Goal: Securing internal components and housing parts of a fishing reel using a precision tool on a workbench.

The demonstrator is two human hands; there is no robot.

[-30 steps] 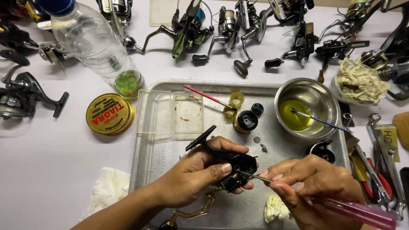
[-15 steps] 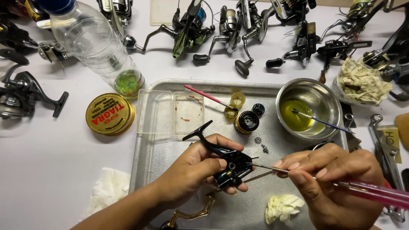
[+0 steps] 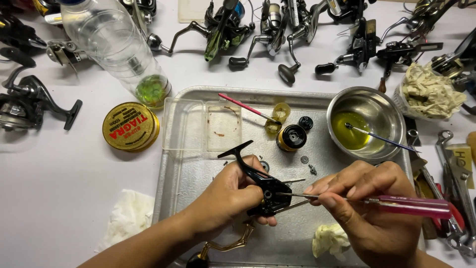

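Observation:
My left hand (image 3: 229, 197) grips a black fishing reel body (image 3: 265, 187) over a metal tray (image 3: 183, 168); its foot sticks up to the left. My right hand (image 3: 369, 201) holds a pink-handled screwdriver (image 3: 416, 205) level, with the thin shaft tip touching the side of the reel body. A gold crank handle (image 3: 228, 244) lies on the tray under my left wrist. A black and gold spool (image 3: 291, 137), small gears and screws lie on the tray above my hands.
A steel bowl of yellow oil (image 3: 366, 123) with a brush in it sits at the tray's right. A clear plastic lid (image 3: 203, 125), a yellow grease tin (image 3: 131, 126), a plastic bottle (image 3: 116, 47), several reels along the back, rags and wrenches (image 3: 453, 168) surround the tray.
My right hand shifted right and up, levelling the screwdriver, and uncovered the rag at the tray's front. My left hand turned the reel body slightly.

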